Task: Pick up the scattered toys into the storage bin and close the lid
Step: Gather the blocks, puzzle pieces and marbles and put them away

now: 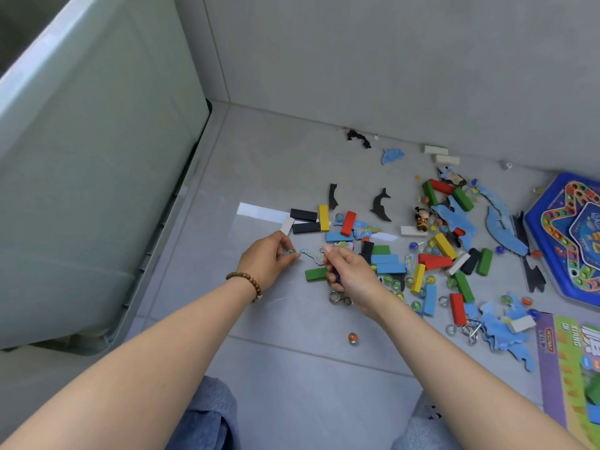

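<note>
Toys lie scattered on the grey tiled floor: coloured wooden blocks (435, 261), glass marbles (353, 337), blue and black puzzle pieces (381, 206) and a small figurine (422, 218). The large pale storage bin (81, 190) fills the left side. My left hand (268, 259), with a bead bracelet on the wrist, pinches a greenish marble (291, 251) between thumb and fingers. My right hand (350, 274) is curled around small items: metal key rings (337, 297) hang below it and a blue piece shows in the fist. A green block (316, 273) lies just left of that hand.
A blue hexagonal game board (568, 235) sits at the far right. A green and purple game box (571, 368) lies at the lower right. Walls close the corner behind the toys. My knees in jeans (207, 414) are at the bottom.
</note>
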`<state>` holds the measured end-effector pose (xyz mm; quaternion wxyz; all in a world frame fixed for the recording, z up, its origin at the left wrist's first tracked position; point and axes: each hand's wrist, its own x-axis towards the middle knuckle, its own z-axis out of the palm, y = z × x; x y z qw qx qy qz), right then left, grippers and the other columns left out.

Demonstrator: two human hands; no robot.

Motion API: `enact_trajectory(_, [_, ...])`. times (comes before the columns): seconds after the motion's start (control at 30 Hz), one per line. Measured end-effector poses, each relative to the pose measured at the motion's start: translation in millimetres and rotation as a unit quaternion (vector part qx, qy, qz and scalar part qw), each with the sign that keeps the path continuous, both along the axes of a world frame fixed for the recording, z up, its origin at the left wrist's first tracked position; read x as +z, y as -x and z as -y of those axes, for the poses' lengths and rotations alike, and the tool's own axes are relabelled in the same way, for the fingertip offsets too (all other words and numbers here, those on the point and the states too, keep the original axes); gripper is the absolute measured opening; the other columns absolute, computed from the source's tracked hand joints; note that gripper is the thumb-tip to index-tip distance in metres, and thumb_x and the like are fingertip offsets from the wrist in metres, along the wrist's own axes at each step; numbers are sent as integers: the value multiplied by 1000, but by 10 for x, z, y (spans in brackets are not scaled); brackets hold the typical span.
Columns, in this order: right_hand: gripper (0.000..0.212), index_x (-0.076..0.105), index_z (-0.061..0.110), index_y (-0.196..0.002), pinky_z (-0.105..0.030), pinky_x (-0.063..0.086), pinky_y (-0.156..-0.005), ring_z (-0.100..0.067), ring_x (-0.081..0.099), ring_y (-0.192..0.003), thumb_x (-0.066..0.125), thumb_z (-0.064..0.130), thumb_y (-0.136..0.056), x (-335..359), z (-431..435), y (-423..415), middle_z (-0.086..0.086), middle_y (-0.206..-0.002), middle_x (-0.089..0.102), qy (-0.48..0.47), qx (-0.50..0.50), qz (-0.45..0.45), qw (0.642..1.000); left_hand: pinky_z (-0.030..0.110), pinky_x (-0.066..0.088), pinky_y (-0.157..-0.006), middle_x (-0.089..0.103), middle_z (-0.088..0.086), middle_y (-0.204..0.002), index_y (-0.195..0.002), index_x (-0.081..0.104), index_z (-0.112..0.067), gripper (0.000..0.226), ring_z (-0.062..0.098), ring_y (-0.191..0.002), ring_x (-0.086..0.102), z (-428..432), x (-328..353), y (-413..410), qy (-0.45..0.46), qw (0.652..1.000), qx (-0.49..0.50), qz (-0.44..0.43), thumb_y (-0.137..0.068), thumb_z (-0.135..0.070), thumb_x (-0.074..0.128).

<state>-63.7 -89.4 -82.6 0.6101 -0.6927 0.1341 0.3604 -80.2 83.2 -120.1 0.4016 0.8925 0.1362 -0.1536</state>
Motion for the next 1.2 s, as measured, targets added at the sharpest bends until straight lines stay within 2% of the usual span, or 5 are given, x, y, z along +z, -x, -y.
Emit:
enact_trajectory(0.27, [29,50,13,-75,-16,25,-41,-9,33,-53,46,30,-98,680,162,-151,1,-65,39,32,9,13,999,8,34,-51,42,-6,-52,-76,48,-15,21,0,-48,42,-181,991,5,106,990,43,78,-90,-24,59])
enact_trajectory(0.63, [33,46,15,-68,-16,24,-42,-11,30,-49,50,33,-96,2875,-1623,-364,-1,-61,34,-27,190,181,965,13,39,-54,51,-3,-59,-73,52,-19,23,1,-54,48,-1985,3381,437,-16,972,53,228,-88,-35,59])
enact_trajectory(0.77, [30,51,15,-70,-17,30,-42,-10,35,-51,54,32,-94,3078,-2697,-194,3,-61,41,-8,311,243,919,23,41,-60,62,3,-70,-76,57,-14,27,11,-64,55,-2789,3226,863,-79,977,119,158,-86,-40,59])
enact_trajectory(0.97, [18,62,9,-107,-33,46,-83,-25,57,-100,54,17,-93,2401,-3680,-8,-10,-113,62,216,560,332,727,30,43,-73,65,7,-89,-84,61,-12,21,23,-86,60,-3344,2522,1124,-91,981,161,57,-88,-33,62])
enact_trajectory(1.2, [32,54,22,-125,-34,43,-96,-23,50,-119,50,19,-93,2303,-3445,-93,-2,-135,46,226,523,432,699,31,42,-97,56,4,-126,-122,55,-16,36,20,-115,52,-3396,2393,1096,-168,976,136,27,-93,-37,50])
